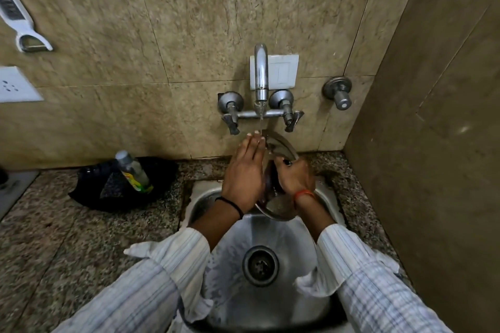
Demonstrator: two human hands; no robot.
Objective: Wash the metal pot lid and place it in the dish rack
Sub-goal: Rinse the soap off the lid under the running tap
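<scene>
A round metal pot lid (278, 204) stands almost on edge over the back of the steel sink (270, 295), under a thin stream of water from the wall tap (261, 73). My right hand (293, 177) grips the lid at its black knob on the right side. My left hand (244, 173) lies flat against the lid's left face, fingers stretched up into the water. Much of the lid is hidden between the two hands. No dish rack is in view.
A black tray (89, 192) with a dish soap bottle (134, 171) sits on the granite counter left of the sink. A second valve (338, 93) juts from the wall at right. A side wall (433, 143) closes in on the right. A peeler (24, 27) hangs upper left.
</scene>
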